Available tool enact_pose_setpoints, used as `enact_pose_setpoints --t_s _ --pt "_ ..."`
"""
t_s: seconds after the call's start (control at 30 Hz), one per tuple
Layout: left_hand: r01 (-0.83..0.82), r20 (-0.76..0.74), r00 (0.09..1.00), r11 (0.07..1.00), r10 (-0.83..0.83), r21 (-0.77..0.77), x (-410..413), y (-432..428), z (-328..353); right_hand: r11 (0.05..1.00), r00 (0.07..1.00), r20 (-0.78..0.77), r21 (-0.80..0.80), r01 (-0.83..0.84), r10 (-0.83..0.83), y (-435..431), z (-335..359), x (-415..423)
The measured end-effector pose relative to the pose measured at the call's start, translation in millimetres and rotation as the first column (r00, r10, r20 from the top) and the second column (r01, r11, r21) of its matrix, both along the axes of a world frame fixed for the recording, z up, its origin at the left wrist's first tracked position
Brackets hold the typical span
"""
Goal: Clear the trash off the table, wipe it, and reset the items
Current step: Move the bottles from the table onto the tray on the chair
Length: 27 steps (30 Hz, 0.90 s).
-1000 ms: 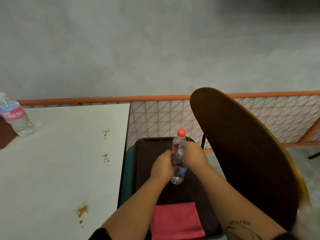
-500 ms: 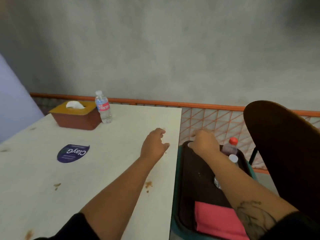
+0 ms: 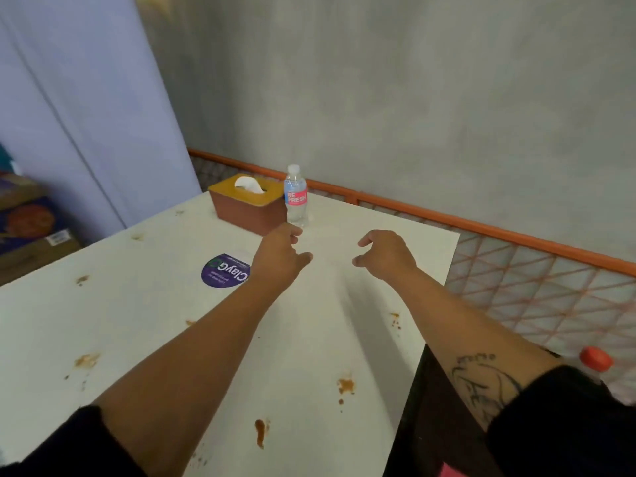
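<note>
You work under soft, even, rather dim indoor light that leaves the grey plaster wall (image 3: 413, 98) flat and muted. The right forearm (image 3: 457, 315) throws one broad, soft-edged grey shadow onto the matt white table top (image 3: 137, 339), lying to the forearm's left. Expect wide-angle distortion, with straight lines leaning towards the frame edges, as on the lilac wall panel (image 3: 86, 115). Detail is soft throughout and smeared at the top left, yet the label print on the clear plastic water bottle (image 3: 296, 197) reads.
</note>
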<state>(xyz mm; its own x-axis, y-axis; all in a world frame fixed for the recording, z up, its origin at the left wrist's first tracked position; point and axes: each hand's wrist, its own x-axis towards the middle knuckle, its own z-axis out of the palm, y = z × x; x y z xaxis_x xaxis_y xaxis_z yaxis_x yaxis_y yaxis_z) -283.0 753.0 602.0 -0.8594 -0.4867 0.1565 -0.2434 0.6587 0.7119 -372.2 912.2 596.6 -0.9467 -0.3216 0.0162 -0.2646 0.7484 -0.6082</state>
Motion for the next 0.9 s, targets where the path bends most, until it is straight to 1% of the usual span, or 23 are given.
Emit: enact_pose_setpoints --t_s 0.1,0.17,0.27,0.37,0.47,0.63,0.73,0.8,0.9 --pt "-0.061 0.057 0.996 0.998 0.061 -0.001 -11 0 3 0.996 0.996 -0.008 0.011 -0.084 0.084 -15 1 -26" --pt "-0.091 0.073 0.993 0.996 0.091 0.001 -25 -2 7 0.992 0.991 -0.043 0.003 -0.127 0.127 -28 4 -48" --pt "-0.094 0.093 0.991 0.995 0.095 -0.019 -40 -6 11 0.985 0.981 -0.086 0.016 -0.174 0.175 -47 5 -69" --pt "-0.084 0.081 0.993 0.996 0.086 -0.029 -62 -19 17 0.971 0.964 -0.115 0.023 -0.237 0.238 -71 8 -93" --pt "-0.071 0.053 0.996 0.997 0.07 0.023 -90 -39 20 0.956 0.947 -0.14 -0.02 -0.293 0.288 -95 14 -118" --pt "-0.099 0.058 0.994 0.971 0.088 0.22 -138 -70 10 0.916 0.891 -0.265 -0.065 -0.397 0.368 -138 27 -152" --pt "-0.074 0.027 0.997 0.96 0.069 0.27 -158 -83 2 0.885 0.868 -0.277 -0.103 -0.453 0.412 -162 31 -170" --pt "-0.049 0.018 0.999 0.963 0.045 0.263 -166 -90 -1 0.869 0.851 -0.27 -0.085 -0.488 0.451 -173 34 -178" --pt "0.0 0.002 1.0 0.963 0.0 0.27 -172 -94 -11 0.839 0.813 -0.245 0.005 -0.544 0.529 -185 31 -187"
